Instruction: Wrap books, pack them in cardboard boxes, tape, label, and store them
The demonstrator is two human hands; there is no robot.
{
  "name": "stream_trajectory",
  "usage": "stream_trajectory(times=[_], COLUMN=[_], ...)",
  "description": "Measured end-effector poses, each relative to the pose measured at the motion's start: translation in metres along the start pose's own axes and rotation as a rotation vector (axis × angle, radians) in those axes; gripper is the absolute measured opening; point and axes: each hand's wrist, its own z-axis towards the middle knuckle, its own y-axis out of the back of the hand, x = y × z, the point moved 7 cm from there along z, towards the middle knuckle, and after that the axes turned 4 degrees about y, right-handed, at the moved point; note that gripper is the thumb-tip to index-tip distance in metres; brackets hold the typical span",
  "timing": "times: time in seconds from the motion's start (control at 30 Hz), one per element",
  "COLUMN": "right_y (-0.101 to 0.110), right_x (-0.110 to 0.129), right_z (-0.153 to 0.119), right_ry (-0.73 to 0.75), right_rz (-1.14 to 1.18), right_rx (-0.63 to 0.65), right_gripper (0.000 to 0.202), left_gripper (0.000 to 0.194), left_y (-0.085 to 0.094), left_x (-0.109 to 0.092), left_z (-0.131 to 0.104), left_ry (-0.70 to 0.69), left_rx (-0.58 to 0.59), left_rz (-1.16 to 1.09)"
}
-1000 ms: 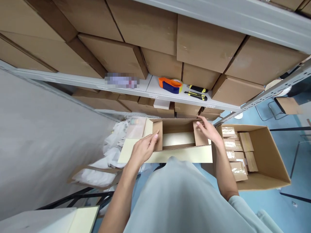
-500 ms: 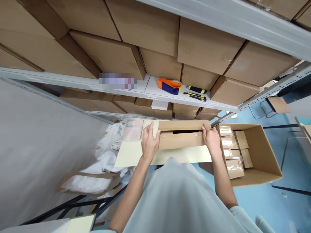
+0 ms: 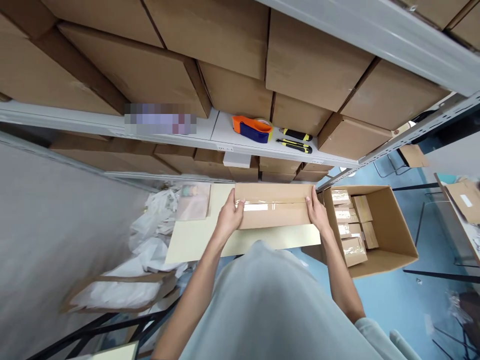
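1. Now the box [image 3: 275, 205] lies between the two hands, its flaps folded shut and a strip of clear tape running along the seam.
2. Left hand [image 3: 230, 216] grasps the box's left end, fingers over the top edge by the tape, thumb on the near side.
3. Right hand [image 3: 317, 212] grasps the right end the same way, fingers curled onto the top, palm against the side.
4. Under the box is a pale yellow board [image 3: 198, 240], which sticks out to the left and along the near edge.
5. Just right of the box stands an open carton [image 3: 397, 235] on the blue floor, with small packets [image 3: 347, 222] stacked inside.
6. Behind the box is a grey shelf [image 3: 225, 135]; on it lie an orange and blue tape gun [image 3: 251, 127] and two black and yellow knives [image 3: 294, 140], well apart from both hands.
7. Left of the board lies a heap of white plastic bags [image 3: 157, 235].
8. Big brown cartons [image 3: 307, 55] fill the shelf above.
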Motion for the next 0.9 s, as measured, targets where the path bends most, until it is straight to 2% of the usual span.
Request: stream_trajectory(times=[0.1,0.2,0.47,0.7,0.83,0.9], right_y=[-0.013,-0.019,-0.021,-0.024,-0.027,-0.026], right_x=[0.011,0.016,0.015,0.014,0.014,0.014], right_z=[-0.021,-0.032,-0.025,-0.028,-0.026,-0.026], right_ry=[-0.051,-0.095,-0.113,-0.069,-0.048,-0.035], right_rz=[-0.037,-0.042,-0.024,0.03,0.054,0.05], right_rx=[0.032,0.039,0.018,-0.043,-0.057,-0.06], right_gripper=[0.076,0.074,0.069,0.068,0.067,0.066], left_gripper=[0.08,0.078,0.079,0.086,0.083,0.081], left_y=[0.011,0.014,0.013,0.01,0.009,0.013], left_x=[0.001,0.001,-0.005,0.009,0.018,0.018], left_z=[0.003,0.004,0.002,0.005,0.011,0.01], left_ry=[-0.065,-0.127,-0.128,-0.077,-0.072,-0.077], left_rx=[0.024,0.086,0.112,0.114,0.077,0.022], left_rz=[-0.04,-0.076,-0.069,-0.104,-0.092,-0.045])
